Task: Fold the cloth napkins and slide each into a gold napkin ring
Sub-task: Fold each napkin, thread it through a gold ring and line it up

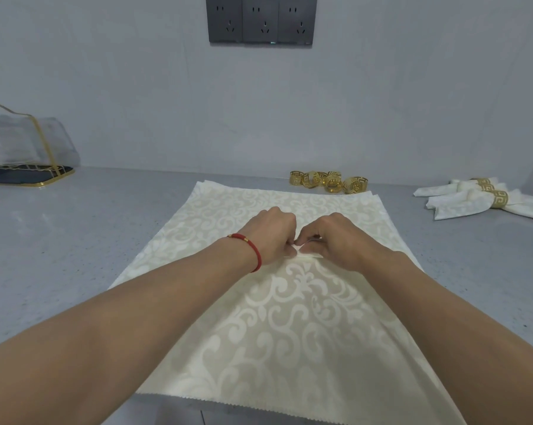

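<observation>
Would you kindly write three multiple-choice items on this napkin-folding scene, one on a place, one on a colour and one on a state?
1. Where do the loose gold rings lie?
A. beyond the far edge of the spread napkin
B. in the wire holder
C. at the near counter edge

2. What colour is the bracelet?
A. blue
B. red
C. green

3. What are both hands doing?
A. resting flat
B. holding a ring
C. pinching a small fold at the napkin's middle

Answers: 1 A, they cluster by the wall behind the napkin; 2 B, a red cord circles the left wrist; 3 C, the left hand and the right hand pinch raised cloth.
</observation>
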The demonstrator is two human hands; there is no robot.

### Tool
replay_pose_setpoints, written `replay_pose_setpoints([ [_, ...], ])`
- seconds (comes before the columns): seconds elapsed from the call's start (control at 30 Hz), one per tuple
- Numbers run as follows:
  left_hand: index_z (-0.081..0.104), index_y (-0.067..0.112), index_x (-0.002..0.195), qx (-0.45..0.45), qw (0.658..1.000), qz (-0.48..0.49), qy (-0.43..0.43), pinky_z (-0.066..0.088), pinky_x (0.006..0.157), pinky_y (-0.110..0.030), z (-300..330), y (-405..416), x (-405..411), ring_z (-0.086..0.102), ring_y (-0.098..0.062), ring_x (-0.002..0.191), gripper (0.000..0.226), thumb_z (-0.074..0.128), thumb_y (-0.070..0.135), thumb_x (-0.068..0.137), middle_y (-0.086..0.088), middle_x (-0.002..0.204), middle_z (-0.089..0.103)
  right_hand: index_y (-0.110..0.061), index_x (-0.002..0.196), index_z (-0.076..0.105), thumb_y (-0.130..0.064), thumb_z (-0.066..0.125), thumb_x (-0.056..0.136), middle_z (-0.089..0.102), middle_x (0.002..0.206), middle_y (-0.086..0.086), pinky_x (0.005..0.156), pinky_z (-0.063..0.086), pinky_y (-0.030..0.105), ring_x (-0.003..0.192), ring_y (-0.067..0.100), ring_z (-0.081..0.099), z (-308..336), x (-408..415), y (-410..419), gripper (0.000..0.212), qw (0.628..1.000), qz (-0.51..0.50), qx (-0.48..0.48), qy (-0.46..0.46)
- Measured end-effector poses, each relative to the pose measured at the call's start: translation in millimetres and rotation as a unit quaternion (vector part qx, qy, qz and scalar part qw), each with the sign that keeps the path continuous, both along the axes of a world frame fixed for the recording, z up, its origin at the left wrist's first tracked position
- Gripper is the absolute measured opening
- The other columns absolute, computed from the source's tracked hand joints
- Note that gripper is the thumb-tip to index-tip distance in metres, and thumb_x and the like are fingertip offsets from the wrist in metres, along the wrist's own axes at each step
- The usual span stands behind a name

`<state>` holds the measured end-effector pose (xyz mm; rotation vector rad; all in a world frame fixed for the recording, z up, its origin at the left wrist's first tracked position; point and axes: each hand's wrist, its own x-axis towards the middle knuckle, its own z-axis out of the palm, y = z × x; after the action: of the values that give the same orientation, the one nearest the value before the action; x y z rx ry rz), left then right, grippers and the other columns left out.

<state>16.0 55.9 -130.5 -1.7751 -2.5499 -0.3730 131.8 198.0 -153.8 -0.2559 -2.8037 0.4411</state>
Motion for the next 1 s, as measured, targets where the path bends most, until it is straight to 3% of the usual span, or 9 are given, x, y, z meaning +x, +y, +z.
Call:
replay_pose_setpoints([
  [0.07, 0.069, 0.016, 0.072, 0.058, 0.997, 0.030, -0.050, 0.051, 0.068, -0.030, -0.9, 0.6, -2.7, 0.061, -0.022, 0.079, 0.017, 0.083, 0.025, 0.074, 0.004, 0.071, 0.062, -0.021, 0.105, 0.081, -0.020, 0.079, 0.091, 0.077, 0.091, 0.005, 0.084, 0.056, 0.043, 0.088, 0.025, 0.071, 0.2, -1.1, 1.8, 0.015, 1.000, -0.006, -0.019, -0.002],
  [0.2, 0.071, 0.015, 0.070, 0.048, 0.994, 0.033, -0.088, 0.051, 0.062, -0.025, 0.6, 1.4, -1.2, 0.065, -0.016, 0.074, 0.017, 0.087, 0.019, 0.070, 0.007, 0.067, 0.065, -0.027, 0.099, 0.083, -0.022, 0.081, 0.087, 0.076, 0.088, 0.009, 0.085, 0.057, 0.046, 0.087, 0.027, 0.070, 5.2, -1.6, 5.7, 0.013, 0.998, -0.010, -0.065, -0.013],
  [0.37, 0.064, 0.015, 0.077, -0.015, 1.000, 0.007, -0.012, 0.037, 0.052, -0.017, 9.0, 6.5, 7.3, 0.054, -0.017, 0.069, 0.013, 0.077, 0.015, 0.079, 0.005, 0.077, 0.054, -0.040, 0.088, 0.081, -0.028, 0.082, 0.082, 0.076, 0.091, 0.010, 0.088, 0.057, 0.053, 0.090, 0.031, 0.069, 10.8, -4.5, 7.6, 0.013, 0.994, -0.014, -0.103, -0.033],
  [0.53, 0.055, 0.017, 0.087, -0.068, 0.996, -0.027, 0.052, 0.029, 0.049, -0.019, 17.9, 11.2, 15.0, 0.039, -0.009, 0.060, 0.011, 0.065, 0.012, 0.086, -0.007, 0.099, 0.054, -0.054, 0.078, 0.077, -0.028, 0.079, 0.084, 0.078, 0.090, -0.008, 0.091, 0.057, 0.047, 0.093, 0.018, 0.071, 11.0, -0.1, 8.3, 0.027, 0.992, -0.001, -0.122, -0.038],
  [0.67, 0.061, 0.011, 0.102, -0.091, 0.991, -0.040, 0.086, 0.034, 0.057, -0.024, 24.0, 13.5, 23.8, 0.041, -0.015, 0.067, 0.014, 0.062, 0.007, 0.089, -0.008, 0.100, 0.055, -0.045, 0.083, 0.081, -0.023, 0.080, 0.084, 0.078, 0.087, -0.015, 0.092, 0.056, 0.047, 0.093, 0.019, 0.072, 16.9, 0.1, 8.3, 0.022, 0.991, 0.010, -0.122, -0.048],
  [0.8, 0.046, 0.014, 0.082, -0.059, 0.994, -0.019, 0.087, 0.039, 0.060, -0.028, 14.2, 16.9, 22.3, 0.048, -0.024, 0.076, 0.020, 0.064, 0.005, 0.081, 0.000, 0.074, 0.039, -0.043, 0.086, 0.081, -0.039, 0.076, 0.080, 0.078, 0.088, -0.012, 0.091, 0.057, 0.050, 0.093, 0.021, 0.072, 15.0, 2.4, 8.3, 0.009, 0.989, 0.004, -0.141, -0.052],
  [0.9, 0.031, 0.018, 0.068, -0.051, 0.994, -0.019, 0.091, 0.029, 0.050, -0.026, 8.8, 20.2, 17.8, 0.042, -0.022, 0.069, 0.037, 0.063, 0.004, 0.079, -0.001, 0.072, 0.033, -0.035, 0.093, 0.082, -0.053, 0.069, 0.078, 0.078, 0.096, 0.001, 0.098, 0.055, 0.052, 0.100, 0.025, 0.070, 21.6, 3.4, 21.0, 0.027, 0.982, -0.017, -0.175, -0.067],
  [1.0, 0.026, 0.019, 0.067, -0.030, 0.995, -0.003, 0.093, 0.024, 0.048, -0.027, 8.2, 24.6, 7.6, 0.031, -0.015, 0.062, 0.042, 0.064, 0.005, 0.081, -0.001, 0.075, 0.031, -0.030, 0.091, 0.083, -0.050, 0.069, 0.080, 0.079, 0.099, -0.005, 0.099, 0.054, 0.043, 0.104, 0.017, 0.071, 30.7, -0.4, 49.3, 0.027, 0.957, -0.080, -0.277, 0.019],
])
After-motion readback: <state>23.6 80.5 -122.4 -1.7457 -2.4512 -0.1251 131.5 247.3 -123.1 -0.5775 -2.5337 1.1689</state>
